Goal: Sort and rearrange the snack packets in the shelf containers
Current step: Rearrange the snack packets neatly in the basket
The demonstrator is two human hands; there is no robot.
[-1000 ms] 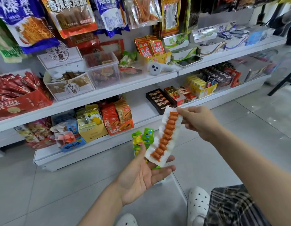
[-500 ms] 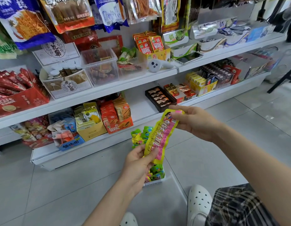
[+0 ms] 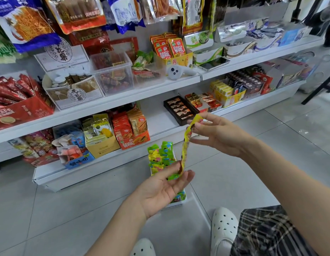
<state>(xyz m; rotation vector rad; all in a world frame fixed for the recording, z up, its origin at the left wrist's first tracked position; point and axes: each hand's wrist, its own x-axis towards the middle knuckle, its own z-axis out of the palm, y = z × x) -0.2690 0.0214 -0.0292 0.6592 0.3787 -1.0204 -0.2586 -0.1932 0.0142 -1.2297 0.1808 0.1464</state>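
Risk first: you hold the strip (image 3: pixel 186 145) edge-on, pinched at its top end only by your right hand (image 3: pixel 215 134). Your left hand (image 3: pixel 164 185) lies open, palm up, with the strip's lower end at its fingertips, ungripped. If the pinch slips, the strip likely drops past the box (image 3: pixel 176 203) on the floor below, already crowded with green and yellow packets (image 3: pixel 160 156). Pushing it in unfolded could snag those packets.

Writing: the red carton (image 3: pixel 22 111) on the middle shelf reads part of "NESCAFE". The clear tub (image 3: pixel 75 93) carries Chinese characters. The strip's own print is too twisted to read.
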